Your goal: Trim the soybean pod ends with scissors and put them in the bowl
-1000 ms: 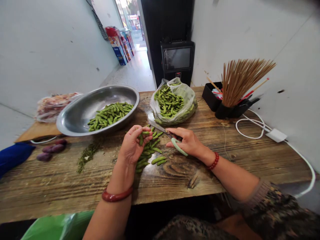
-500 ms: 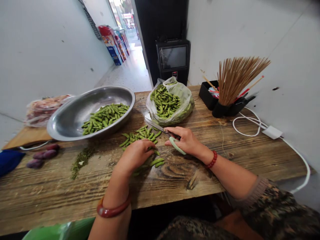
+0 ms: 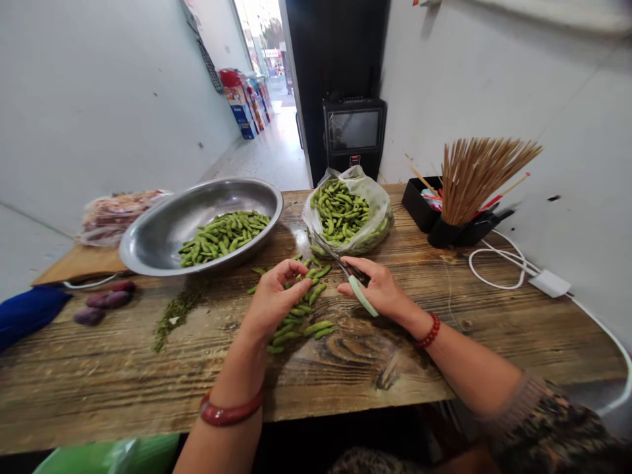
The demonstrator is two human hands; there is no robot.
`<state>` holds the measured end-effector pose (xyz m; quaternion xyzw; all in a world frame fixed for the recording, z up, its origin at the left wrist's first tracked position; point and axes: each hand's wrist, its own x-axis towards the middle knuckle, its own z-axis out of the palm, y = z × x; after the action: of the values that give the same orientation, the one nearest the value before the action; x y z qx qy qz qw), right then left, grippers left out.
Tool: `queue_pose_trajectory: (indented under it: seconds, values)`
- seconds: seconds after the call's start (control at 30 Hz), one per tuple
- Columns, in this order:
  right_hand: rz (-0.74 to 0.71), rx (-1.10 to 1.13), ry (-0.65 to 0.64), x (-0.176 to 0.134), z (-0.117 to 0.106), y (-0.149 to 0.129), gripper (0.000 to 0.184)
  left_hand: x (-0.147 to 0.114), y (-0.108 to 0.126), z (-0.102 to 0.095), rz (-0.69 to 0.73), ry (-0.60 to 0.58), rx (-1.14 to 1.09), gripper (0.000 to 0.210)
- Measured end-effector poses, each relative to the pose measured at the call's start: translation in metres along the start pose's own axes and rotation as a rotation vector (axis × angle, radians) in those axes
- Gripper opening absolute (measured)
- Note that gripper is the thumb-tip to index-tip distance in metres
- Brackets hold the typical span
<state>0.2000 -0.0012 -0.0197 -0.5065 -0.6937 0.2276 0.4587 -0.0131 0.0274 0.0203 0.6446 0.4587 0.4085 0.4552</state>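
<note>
My left hand (image 3: pixel 279 296) is above a loose pile of edamame pods (image 3: pixel 296 315) on the wooden table. Its thumb and forefinger are pinched at an edamame pod (image 3: pixel 314 272), partly hidden by the fingertips. Scissors (image 3: pixel 363 296) with pale green handles are in my right hand (image 3: pixel 378 286), their blades slanting up and left near the plastic bag (image 3: pixel 381 220). More green pods fill that bag. A wide metal basin (image 3: pixel 153 230) at the left holds another heap of pods.
Dark trimmings (image 3: pixel 174 319) and several purplish tubers (image 3: pixel 101 299) lie at the left, near a blue cloth (image 3: pixel 32 315). Bagged meat (image 3: pixel 118 214) sits on a board behind. A black holder (image 3: pixel 439 230) with wooden skewers and a white cable (image 3: pixel 498 286) stand right.
My left hand has risen from the pile, its fingers turned up into a pinch. The scissors remain in my right hand, blades angled more steeply. The whole view has shifted slightly.
</note>
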Motion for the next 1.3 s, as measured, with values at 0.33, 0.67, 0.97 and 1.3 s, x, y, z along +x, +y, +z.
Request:
queue_pose_trajectory:
  seconds: [0.33,0.67,0.97,1.3]
  values:
    - [-0.097,0.005,-0.144,-0.003,0.002,-0.001,0.057,-0.001,-0.004,0.006,-0.145,-0.014,-0.255,0.026]
    - [-0.131,-0.030,-0.184,-0.005,0.003,-0.003,0.063,-0.002,-0.003,0.010,-0.089,-0.038,-0.157,0.022]
    - [-0.146,-0.033,-0.178,-0.005,0.004,0.002,0.059,-0.002,-0.005,0.010,-0.076,-0.072,-0.154,0.020]
    - [-0.053,0.017,-0.131,-0.004,0.006,0.007,0.054,0.002,-0.009,0.004,-0.093,0.046,-0.175,0.020]
